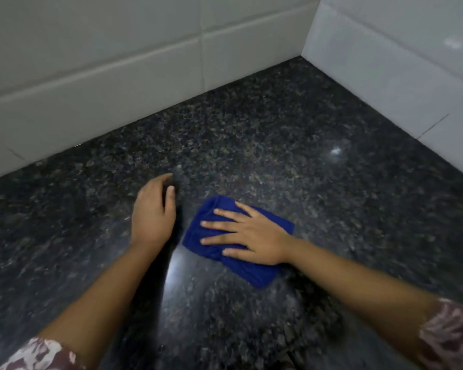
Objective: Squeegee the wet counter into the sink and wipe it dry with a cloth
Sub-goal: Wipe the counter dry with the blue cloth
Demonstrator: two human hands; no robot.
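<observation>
A folded blue cloth lies flat on the dark speckled granite counter, near the middle of the view. My right hand presses on top of it, palm down with the fingers spread and pointing left. My left hand rests on the counter just left of the cloth, fingers curled loosely, holding nothing. No squeegee and no sink are in view.
White tiled walls meet in a corner at the back right of the counter, with the right wall running toward me. A bright light streak reflects off the counter between my forearms.
</observation>
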